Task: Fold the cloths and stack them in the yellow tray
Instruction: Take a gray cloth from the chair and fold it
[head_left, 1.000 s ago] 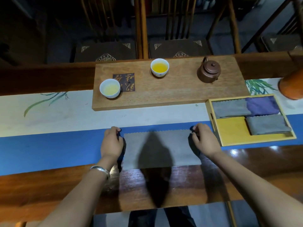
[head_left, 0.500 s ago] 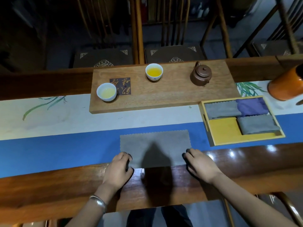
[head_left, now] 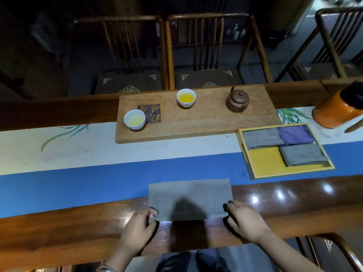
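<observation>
Both hands dropped from far corners to near edge. Left hand and right hand pinch grey cloth, flat on surface left of yellow tray. Next fold: align corners, crease firmly.

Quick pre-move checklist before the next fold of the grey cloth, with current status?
1. Grey cloth lies flat: ok.
2. Left hand on near left corner: ok.
3. Right hand on near right corner: ok.
4. Firm pinch at both corners: cannot tell.
5. Free spot in yellow tray, front left: ok.
6. Teacups and teapot well away from cloth: ok.
</observation>
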Available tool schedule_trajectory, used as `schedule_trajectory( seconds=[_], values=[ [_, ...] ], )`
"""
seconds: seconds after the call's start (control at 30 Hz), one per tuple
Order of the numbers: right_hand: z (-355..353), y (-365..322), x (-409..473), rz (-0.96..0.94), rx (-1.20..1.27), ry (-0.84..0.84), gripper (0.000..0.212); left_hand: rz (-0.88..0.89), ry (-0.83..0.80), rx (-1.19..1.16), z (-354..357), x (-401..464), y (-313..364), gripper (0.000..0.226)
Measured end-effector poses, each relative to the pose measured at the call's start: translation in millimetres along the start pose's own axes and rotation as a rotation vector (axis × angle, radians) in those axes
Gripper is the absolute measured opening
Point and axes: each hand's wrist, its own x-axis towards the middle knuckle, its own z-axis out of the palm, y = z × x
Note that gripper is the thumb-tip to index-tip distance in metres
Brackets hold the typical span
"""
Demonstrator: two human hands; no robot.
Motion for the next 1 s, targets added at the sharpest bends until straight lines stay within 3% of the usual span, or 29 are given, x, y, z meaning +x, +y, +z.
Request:
schedule_trajectory(
  seconds=[0.1, 0.23, 0.37, 0.53, 0.7, 0.9, 1.0],
  values=[
    [4.7, -2.7, -13.9, 0.025, 0.111, -0.034, 0.021, 0.022, 0.036, -0.06, 2.9, -13.7, -6.0, 0.01],
    [-1.6, 0.4, -14.4, 0.11, 0.25, 0.011, 0.007, -0.07, 0.133, -0.169, 2.3, -7.5, -11.0, 0.024],
    [-13.8, 9.1, 4.9, 0.212, 0.301, 0.076, 0.02, -0.092, 0.162, -0.249, -3.5, 20.0, -4.2, 0.016],
    [-22.6, 12.4, 28.6, 0.305, 0.425, 0.178, 0.019, -0.162, 0.218, -0.311, -2.7, 56.9, 5.5, 0.021],
    [-16.5, 14.6, 42.1, 0.412, 0.477, 0.189, 0.015, -0.231, 0.231, -0.169, 0.6, 76.3, 6.6, 0.029],
    [-10.4, 16.2, 48.9, 0.44, 0.405, 0.187, 0.018, -0.179, 0.129, 0.215, -1.0, 73.8, 2.7, 0.029],
    [-9.5, 12.3, 52.0, 0.443, 0.347, 0.235, 0.021, -0.144, 0.166, 0.257, 1.1, 71.8, 4.5, 0.027]
  ],
)
